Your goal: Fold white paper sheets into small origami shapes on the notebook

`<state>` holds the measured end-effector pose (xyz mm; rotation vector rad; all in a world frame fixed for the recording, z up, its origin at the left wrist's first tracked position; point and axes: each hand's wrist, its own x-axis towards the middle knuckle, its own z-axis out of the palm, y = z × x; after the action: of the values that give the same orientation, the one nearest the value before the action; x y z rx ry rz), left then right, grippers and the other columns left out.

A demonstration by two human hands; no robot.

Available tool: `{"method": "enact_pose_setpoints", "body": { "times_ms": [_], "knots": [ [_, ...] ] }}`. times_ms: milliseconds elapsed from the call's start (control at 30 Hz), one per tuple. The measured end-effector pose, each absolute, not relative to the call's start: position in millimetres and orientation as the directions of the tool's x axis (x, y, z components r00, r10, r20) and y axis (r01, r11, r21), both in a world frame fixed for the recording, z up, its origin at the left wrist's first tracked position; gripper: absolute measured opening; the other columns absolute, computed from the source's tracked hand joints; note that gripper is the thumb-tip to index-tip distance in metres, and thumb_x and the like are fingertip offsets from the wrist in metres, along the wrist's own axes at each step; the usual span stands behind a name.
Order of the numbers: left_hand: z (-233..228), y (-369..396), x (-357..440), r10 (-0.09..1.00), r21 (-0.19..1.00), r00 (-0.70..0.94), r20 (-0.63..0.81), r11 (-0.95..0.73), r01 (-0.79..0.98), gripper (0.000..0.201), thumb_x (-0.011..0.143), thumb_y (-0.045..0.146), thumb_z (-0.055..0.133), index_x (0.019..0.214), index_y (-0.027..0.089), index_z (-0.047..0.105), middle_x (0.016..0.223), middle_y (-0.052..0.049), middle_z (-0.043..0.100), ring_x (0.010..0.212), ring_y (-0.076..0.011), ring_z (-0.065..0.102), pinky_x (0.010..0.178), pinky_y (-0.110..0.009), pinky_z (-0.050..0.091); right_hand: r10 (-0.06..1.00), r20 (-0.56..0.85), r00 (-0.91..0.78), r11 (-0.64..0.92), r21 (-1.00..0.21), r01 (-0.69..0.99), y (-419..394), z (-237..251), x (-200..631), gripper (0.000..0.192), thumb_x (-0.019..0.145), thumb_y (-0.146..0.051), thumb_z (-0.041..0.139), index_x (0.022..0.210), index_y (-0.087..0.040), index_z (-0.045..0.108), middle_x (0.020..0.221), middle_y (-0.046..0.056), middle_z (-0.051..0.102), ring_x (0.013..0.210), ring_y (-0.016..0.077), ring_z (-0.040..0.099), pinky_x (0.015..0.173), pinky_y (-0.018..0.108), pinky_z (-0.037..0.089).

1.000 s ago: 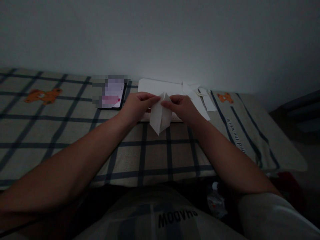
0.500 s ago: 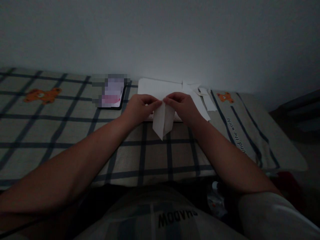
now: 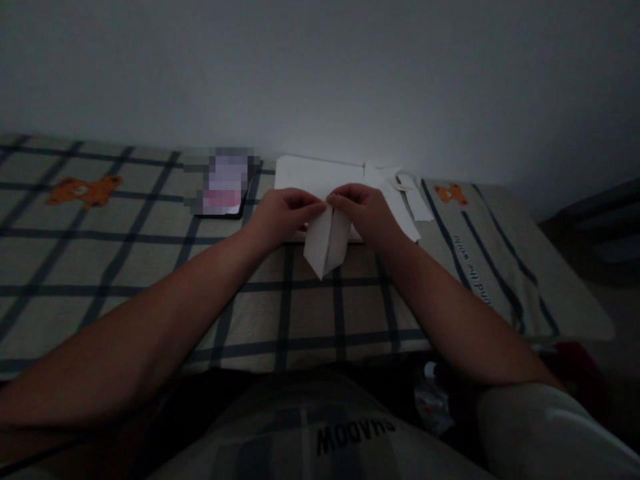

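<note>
A folded piece of white paper (image 3: 327, 243) hangs with its pointed end toward me, a crease running down its middle. My left hand (image 3: 286, 212) pinches its upper edge between thumb and fingers. Right beside it, my right hand (image 3: 365, 210) pinches the same edge, the fingertips of both hands almost meeting. Behind the hands lies a pad of white paper (image 3: 320, 171), partly hidden by them.
A phone (image 3: 225, 183) with a lit, blurred screen lies to the left. Paper scraps (image 3: 417, 200) lie right of the pad. A checked cloth (image 3: 150, 260) covers the surface, which meets a wall (image 3: 320, 80). Below the near edge is a plastic bottle (image 3: 433, 400).
The folded paper has tilted slightly, its lower point shifting a little to the left. Both hands keep their pinch in nearly the same place.
</note>
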<state>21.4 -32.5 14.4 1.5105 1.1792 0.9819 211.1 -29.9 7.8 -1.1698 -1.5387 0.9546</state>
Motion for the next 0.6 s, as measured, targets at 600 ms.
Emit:
{"method": "enact_pose_setpoints", "body": {
  "times_ms": [600],
  "knots": [
    [13,-25,20,0.986,0.999,0.159,-0.044,0.046,-0.011,0.013,0.077,0.031,0.080,0.079,0.019,0.074,0.080,-0.004,0.075,0.069,-0.0160,0.069,0.064,-0.028,0.057,0.984,0.078,-0.161,0.088,-0.995,0.055,-27,2,214,0.035,0.072,-0.050,0.085,0.085,-0.018,0.077,0.084,0.004,0.073,0.078,0.0167,0.065,0.072,0.032,0.055]
  ]
}}
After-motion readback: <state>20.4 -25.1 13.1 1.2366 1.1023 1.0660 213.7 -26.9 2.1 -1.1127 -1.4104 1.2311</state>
